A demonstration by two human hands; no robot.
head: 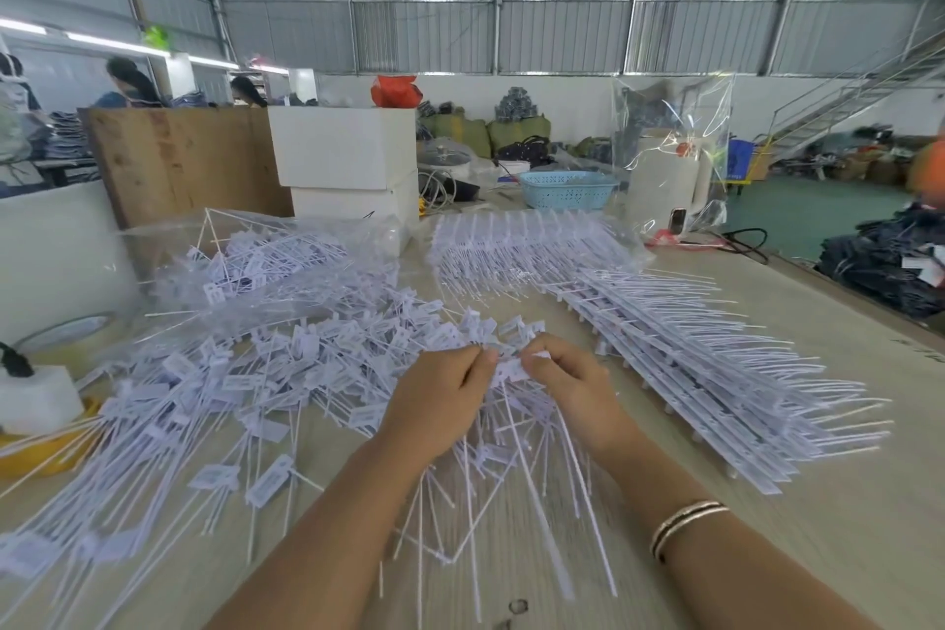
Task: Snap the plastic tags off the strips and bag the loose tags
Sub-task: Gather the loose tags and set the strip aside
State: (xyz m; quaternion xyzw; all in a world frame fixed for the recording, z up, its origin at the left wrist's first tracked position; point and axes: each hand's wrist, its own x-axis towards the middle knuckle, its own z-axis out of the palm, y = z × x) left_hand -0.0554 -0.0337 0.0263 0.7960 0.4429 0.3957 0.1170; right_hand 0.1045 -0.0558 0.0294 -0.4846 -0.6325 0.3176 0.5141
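- Wooden table (797, 343) carries the stacked strips (690, 353) at right, loose tags (245, 373) at left.
- Your left hand (440, 404) and right hand (572, 389) both pinch one strip (511, 369) near the middle.
- Snapped tags may fly off the table if you twist too hard.

Both forearms extend forward from the bottom edge of the view and converge toward the centre. The left hand (444, 397) is presented back-up, fingers curled inward, thumb and fingertips closed in a pinch. The right hand (570, 386) mirrors it — knuckles up, fingers curled, fingertips pinched close to those of the left hand. The right wrist carries a banded bracelet (685, 524). Both wrists are held roughly straight — no marked bend.
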